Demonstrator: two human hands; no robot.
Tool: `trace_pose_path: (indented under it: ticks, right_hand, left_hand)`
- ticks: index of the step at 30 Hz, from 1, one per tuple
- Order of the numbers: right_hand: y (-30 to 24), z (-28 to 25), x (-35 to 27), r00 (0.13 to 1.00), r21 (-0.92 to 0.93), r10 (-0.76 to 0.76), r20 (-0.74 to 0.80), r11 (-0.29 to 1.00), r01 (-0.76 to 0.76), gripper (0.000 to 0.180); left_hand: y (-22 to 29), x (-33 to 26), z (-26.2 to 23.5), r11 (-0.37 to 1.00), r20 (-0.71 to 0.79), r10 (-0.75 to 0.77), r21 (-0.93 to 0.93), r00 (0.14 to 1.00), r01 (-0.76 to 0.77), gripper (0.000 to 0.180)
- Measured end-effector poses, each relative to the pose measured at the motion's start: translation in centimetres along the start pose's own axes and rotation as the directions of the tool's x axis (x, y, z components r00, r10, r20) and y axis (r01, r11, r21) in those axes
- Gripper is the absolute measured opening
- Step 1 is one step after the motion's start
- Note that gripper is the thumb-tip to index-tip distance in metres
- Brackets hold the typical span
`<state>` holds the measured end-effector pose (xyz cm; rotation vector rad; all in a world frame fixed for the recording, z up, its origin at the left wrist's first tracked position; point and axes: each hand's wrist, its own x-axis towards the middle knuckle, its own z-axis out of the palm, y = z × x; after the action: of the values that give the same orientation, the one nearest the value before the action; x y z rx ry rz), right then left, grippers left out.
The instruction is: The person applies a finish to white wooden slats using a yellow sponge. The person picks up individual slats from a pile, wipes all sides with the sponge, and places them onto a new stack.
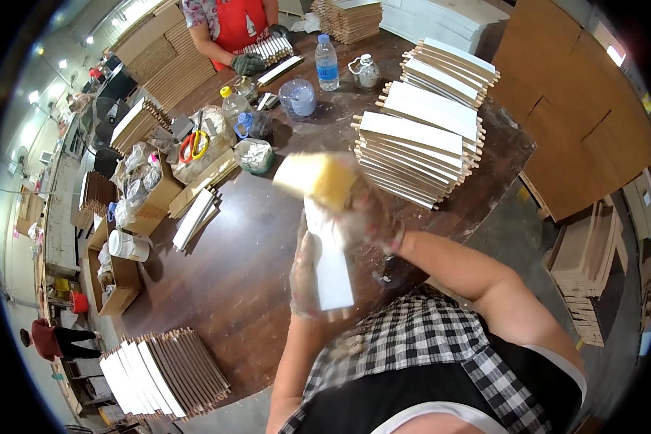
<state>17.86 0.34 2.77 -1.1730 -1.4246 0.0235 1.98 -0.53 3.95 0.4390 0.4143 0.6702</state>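
A white slat [333, 273] with a wooden peg at its near end lies along my left hand [304, 278], whose fingers are closed round its side. My right hand [372, 220], in a thin glove and smeared by motion, grips a yellow sponge [315, 179] at the slat's far end. Whether the sponge touches the slat is too blurred to tell. Piles of white slats with wooden pegs [412, 137] stand on the table to the right of my right hand. Another row of slats [165, 372] sits at the near left.
On the brown table [224, 289] stand a water bottle [327, 64], a plastic tub [298, 98], a jar [254, 155] and orange-handled scissors [194, 146]. A white bucket [128, 246] is at the left. Across the table, a gloved co-worker [235, 32] handles slats. Large cardboard sheets [582, 94] lean at right.
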Motion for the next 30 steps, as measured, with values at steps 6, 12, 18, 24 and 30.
trace_pose_path:
  ticks: [6, 12, 18, 24, 30]
  right_hand:
    - [1.1, -4.5, 4.6, 0.97, 0.439, 0.159, -0.184, 0.896, -0.064, 0.047]
    - [0.8, -2.3, 4.0, 0.973, 0.067, -0.225, -0.054, 0.971, 0.229, 0.071]
    - [-6.6, -0.4, -3.1, 0.977, 0.314, -0.188, 0.102, 0.938, 0.148, 0.071]
    - [-3.8, -5.4, -9.1, 0.674, 0.755, 0.502, 0.542, 0.061, -0.653, 0.048]
    - [-3.0, -6.6, -8.0, 0.487, 0.773, 0.651, 0.582, -0.257, -0.581, 0.029]
  left_hand:
    - [0.6, -1.7, 0.1, 0.965, -0.046, 0.074, 0.255, 0.996, -0.06, 0.054]
    - [0.2, -0.5, 2.1, 0.976, 0.007, 0.0, 0.219, 1.0, -0.001, 0.054]
    - [0.1, 2.8, -4.9, 0.996, 0.351, -0.007, -0.084, 0.936, 0.039, 0.044]
    - [3.2, 2.3, -4.0, 0.931, -0.185, 0.239, 0.323, 0.953, -0.17, 0.04]
    - [5.6, -2.4, -8.9, 0.807, -0.251, 0.454, 0.522, 0.855, -0.275, 0.052]
